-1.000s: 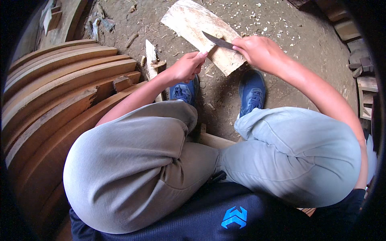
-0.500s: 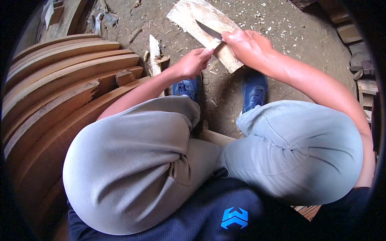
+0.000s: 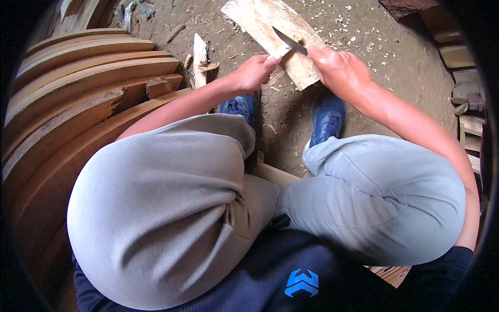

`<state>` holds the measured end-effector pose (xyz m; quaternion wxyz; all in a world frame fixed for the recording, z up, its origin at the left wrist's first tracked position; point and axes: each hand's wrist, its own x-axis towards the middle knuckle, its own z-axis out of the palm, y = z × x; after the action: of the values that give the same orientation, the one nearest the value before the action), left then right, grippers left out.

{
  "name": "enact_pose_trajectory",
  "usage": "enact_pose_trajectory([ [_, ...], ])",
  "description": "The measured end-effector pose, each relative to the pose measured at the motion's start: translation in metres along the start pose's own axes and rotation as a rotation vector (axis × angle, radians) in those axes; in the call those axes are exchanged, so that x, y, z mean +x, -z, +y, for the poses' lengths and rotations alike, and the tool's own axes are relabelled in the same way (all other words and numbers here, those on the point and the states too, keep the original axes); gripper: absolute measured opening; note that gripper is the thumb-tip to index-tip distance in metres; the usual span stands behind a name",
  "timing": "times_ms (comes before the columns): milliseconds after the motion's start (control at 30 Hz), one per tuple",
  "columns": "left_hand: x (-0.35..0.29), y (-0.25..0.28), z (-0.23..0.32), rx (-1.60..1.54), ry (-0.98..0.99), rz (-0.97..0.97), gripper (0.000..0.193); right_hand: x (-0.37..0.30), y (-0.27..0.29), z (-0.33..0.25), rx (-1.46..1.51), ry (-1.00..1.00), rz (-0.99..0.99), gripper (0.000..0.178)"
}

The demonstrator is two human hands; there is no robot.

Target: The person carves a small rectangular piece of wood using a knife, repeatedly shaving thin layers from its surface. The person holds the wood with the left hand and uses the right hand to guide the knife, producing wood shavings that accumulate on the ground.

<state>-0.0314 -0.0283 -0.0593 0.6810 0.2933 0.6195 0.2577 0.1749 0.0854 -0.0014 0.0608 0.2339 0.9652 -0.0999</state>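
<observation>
My right hand (image 3: 340,67) is closed around the handle of a knife (image 3: 287,39), whose dark blade slants up and left over a flat wooden board (image 3: 249,18). My left hand (image 3: 253,73) pinches a small pale piece of wood (image 3: 283,51) just below the blade. Only the tip of that piece shows past my fingers; the rest is hidden, and I cannot tell whether the blade touches it. The board lies on the ground ahead of my feet.
Stacked planks (image 3: 93,73) fill the left side. A pale wood offcut (image 3: 199,57) lies beside them, and white shavings (image 3: 358,31) dot the dirt floor. My blue shoes (image 3: 328,118) stand near the board. More wood pieces (image 3: 470,125) line the right edge.
My right hand and the knife have moved a little right, away from my left hand. The left hand keeps its pinch on the wood piece. The whole view has shifted slightly.
</observation>
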Motion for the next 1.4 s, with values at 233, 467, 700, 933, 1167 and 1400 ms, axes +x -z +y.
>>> enact_pose_trajectory([
  [233, -0.007, -0.006, 0.003, -0.022, 0.003, -0.016, 0.04, 0.01, -0.006, -0.002, 0.122, -0.033, -0.007, 0.023],
  [467, -0.007, -0.005, 0.004, -0.104, -0.007, 0.018, 0.04, -0.007, -0.008, 0.003, -0.019, 0.005, 0.024, 0.025],
  [700, -0.007, -0.006, 0.007, -0.066, 0.028, -0.008, 0.039, 0.014, 0.001, -0.007, 0.068, -0.046, -0.061, 0.024],
  [933, -0.003, 0.001, -0.001, -0.041, 0.051, -0.03, 0.04, 0.014, 0.0, 0.004, 0.518, -0.199, -0.076, 0.022],
  [1167, -0.007, 0.001, 0.003, -0.033, 0.108, -0.04, 0.04, 0.014, 0.015, 0.024, 0.438, -0.19, -0.131, 0.024],
  [1400, -0.008, -0.002, 0.007, -0.053, 0.088, -0.039, 0.042, 0.004, 0.018, 0.015, 0.393, -0.201, -0.141, 0.024],
])
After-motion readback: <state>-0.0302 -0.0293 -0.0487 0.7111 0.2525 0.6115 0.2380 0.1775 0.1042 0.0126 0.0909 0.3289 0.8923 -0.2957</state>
